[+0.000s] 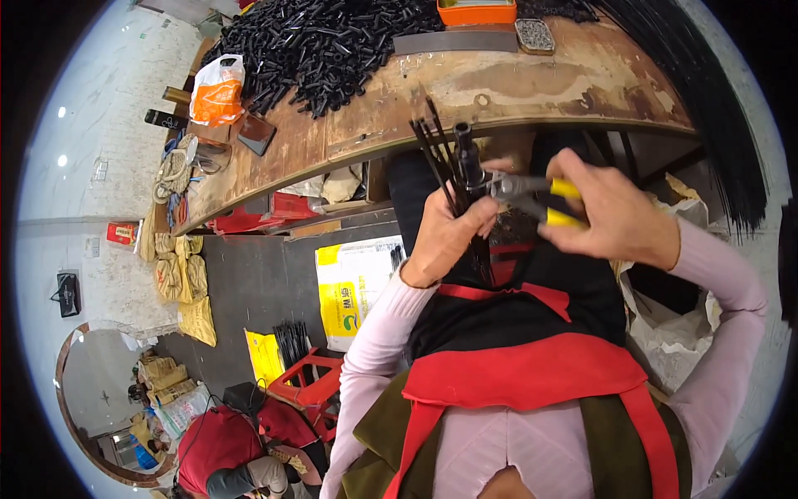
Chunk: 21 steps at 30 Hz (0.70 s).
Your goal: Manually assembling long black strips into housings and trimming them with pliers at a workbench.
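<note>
My left hand (445,237) is closed around several thin black rods (426,143) and a black tubular fitting (468,156), held upright above my lap near the table's front edge. In my right hand (623,209) is a pair of pliers (519,186) with yellow grips. The handles are spread apart within the fingers. The pliers' metal head meets the lower part of the fitting, right beside my left thumb. Whether the jaws grip anything there is too small to tell. Below my left hand the rods run down toward my lap.
The wooden table (573,79) bears a heap of black tubular pieces (307,50), an orange tray (478,14), a tin of small metal parts (534,37) and a plastic bag (218,93). Long black rods (706,100) hang at right. A red stool (309,384) and another person (218,449) are lower left.
</note>
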### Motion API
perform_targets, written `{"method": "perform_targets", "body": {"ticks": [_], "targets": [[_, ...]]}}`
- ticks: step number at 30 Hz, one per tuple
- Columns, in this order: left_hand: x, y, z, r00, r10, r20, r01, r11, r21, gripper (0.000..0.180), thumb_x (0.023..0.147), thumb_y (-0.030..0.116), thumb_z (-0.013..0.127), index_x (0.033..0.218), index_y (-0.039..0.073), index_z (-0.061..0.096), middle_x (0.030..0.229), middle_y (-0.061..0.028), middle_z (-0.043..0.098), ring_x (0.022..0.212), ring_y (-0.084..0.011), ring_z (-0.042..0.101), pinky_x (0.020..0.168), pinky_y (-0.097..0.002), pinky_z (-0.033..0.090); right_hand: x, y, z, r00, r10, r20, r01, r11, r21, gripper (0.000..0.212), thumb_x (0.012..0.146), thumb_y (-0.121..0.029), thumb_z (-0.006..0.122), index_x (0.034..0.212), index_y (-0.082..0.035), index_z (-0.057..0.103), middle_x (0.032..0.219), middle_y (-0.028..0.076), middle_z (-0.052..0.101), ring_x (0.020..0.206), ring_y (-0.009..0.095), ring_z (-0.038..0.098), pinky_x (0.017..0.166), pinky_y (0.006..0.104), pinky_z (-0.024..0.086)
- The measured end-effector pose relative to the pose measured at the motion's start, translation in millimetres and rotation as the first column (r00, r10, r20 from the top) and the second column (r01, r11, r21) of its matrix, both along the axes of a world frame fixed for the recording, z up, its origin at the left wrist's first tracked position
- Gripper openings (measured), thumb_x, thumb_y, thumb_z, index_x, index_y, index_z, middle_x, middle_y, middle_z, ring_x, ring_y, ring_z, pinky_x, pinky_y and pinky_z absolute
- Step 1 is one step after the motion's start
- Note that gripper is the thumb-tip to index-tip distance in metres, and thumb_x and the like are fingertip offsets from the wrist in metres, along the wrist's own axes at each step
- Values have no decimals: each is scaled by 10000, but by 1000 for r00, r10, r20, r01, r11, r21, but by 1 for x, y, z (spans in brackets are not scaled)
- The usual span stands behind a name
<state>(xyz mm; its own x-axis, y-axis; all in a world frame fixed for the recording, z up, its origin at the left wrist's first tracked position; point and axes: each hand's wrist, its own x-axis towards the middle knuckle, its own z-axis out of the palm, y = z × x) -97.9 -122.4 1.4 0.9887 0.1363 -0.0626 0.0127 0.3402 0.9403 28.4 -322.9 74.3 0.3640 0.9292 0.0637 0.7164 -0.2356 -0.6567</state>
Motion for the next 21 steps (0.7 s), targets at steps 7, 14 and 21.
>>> {"method": "perform_targets", "body": {"ticks": [7, 14, 21], "targets": [[0, 6, -12, 993, -71, 100, 72, 997, -8, 550, 940, 329, 659, 1348, -7, 507, 736, 44, 492, 646, -51, 440, 592, -206, 364, 17, 11, 45, 719, -152, -678, -227, 871, -436, 346, 837, -86, 687, 1101, 18, 489, 700, 97, 612, 552, 192, 623, 491, 311, 471], [2, -1, -7, 994, -27, 110, 27, 1000, 1, 557, 943, 339, 651, 1334, -32, 512, 742, 26, 514, 642, -65, 462, 616, -216, 396, 7, 3, -4, 842, -33, 538, -124, 960, 252, 351, 883, -218, 667, 1097, 9, 507, 662, 111, 558, 636, 331, 595, 633, 414, 489], [-1, 8, -10, 980, -166, 109, 173, 983, -55, 528, 949, 312, 647, 1328, -29, 512, 720, 26, 517, 633, -71, 474, 609, -218, 392, 7, -1, 18, 651, -133, -748, -200, 920, -338, 330, 904, -181, 631, 1118, 28, 493, 596, 76, 556, 451, 165, 571, 430, 318, 446]]}}
